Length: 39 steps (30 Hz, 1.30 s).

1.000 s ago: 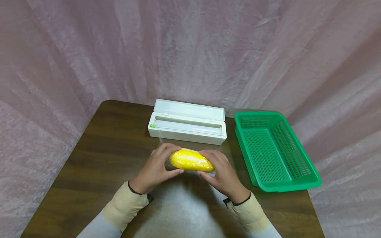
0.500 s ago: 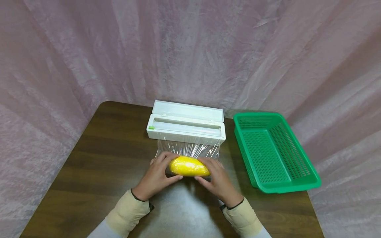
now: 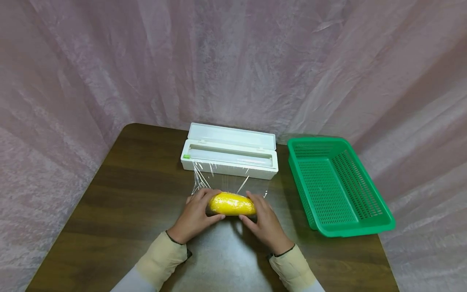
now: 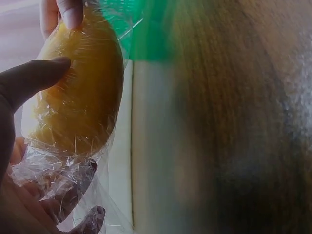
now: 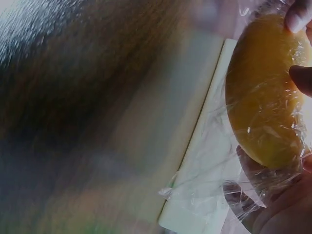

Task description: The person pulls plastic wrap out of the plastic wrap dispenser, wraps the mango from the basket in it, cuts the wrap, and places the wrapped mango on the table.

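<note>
A yellow mango [image 3: 232, 204], wrapped in shiny cling film, is held lengthwise between both hands above the table. My left hand [image 3: 195, 211] grips its left end, thumb on the near side and fingers over the far side. On the right end, my right hand [image 3: 268, 221] has the same kind of grip. Clear cling film [image 3: 228, 181] stretches from the mango to the white dispenser box [image 3: 230, 169], whose lid stands open behind it. Crumpled film bunches at the mango's end in the left wrist view [image 4: 68, 170]; loose film also surrounds the fingers in the right wrist view.
To the right of the box stands a green perforated basket [image 3: 299, 190] with nothing in it. A green slider [image 3: 187, 156] sits at the box's left end. The brown wooden table [image 3: 120, 202] backs onto a pink curtain [image 3: 233, 61].
Both hands have drawn the mango slightly toward the body, away from the box. The film between them became plainly visible, and its many bright creases have since thinned to a few.
</note>
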Each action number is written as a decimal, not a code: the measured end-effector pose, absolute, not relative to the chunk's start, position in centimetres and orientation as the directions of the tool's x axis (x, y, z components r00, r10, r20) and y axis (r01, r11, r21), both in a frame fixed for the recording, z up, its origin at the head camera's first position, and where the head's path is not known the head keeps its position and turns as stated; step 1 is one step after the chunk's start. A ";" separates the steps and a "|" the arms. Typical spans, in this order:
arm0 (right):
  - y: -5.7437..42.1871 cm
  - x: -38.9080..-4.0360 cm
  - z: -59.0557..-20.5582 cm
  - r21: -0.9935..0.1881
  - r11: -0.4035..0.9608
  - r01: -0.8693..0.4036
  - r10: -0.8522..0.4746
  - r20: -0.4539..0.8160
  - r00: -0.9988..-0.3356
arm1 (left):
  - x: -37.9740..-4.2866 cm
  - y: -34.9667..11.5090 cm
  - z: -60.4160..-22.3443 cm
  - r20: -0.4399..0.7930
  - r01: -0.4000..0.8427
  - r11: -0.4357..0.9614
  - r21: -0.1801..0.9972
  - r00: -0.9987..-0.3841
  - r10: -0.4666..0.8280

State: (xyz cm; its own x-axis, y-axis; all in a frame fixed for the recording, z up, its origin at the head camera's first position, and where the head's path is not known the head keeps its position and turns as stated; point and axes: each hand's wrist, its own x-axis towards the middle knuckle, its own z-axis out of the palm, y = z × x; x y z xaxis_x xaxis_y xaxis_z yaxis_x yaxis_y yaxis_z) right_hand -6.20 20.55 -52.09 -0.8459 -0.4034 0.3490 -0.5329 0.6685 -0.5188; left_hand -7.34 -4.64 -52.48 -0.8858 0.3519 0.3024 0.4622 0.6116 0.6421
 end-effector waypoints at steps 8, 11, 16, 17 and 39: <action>20.4 -6.3 -52.7 -0.515 0.672 -0.532 -0.399 0.353 -0.846 | -7.8 -4.6 -52.7 0.256 0.420 0.642 0.641 -0.906 0.338; 20.2 -6.4 -52.6 -0.491 0.668 -0.559 -0.396 0.401 -0.826 | -8.0 -4.6 -52.6 0.244 0.412 0.649 0.640 -0.910 0.336; 19.6 -6.7 -52.1 -0.431 0.647 -0.629 -0.382 0.530 -0.757 | -8.5 -4.6 -52.4 0.220 0.392 0.644 0.657 -0.917 0.334; 19.5 -6.8 -52.0 -0.419 0.641 -0.644 -0.385 0.550 -0.741 | -8.6 -4.6 -52.4 0.214 0.386 0.640 0.664 -0.919 0.333; 18.2 -8.2 -51.5 -0.147 0.697 -0.702 -0.533 0.548 -0.644 | -12.3 -5.0 -50.3 0.143 0.362 0.603 0.711 -0.914 0.380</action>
State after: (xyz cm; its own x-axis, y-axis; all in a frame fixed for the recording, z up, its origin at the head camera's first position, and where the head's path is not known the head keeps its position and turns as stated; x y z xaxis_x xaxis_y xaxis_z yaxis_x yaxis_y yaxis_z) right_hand -8.24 18.24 -51.53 -0.6440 -0.5335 0.5483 -0.7022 0.6967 -0.1468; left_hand -12.31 -5.01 -50.31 -0.9138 0.3801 0.1432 0.3623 0.6032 0.7106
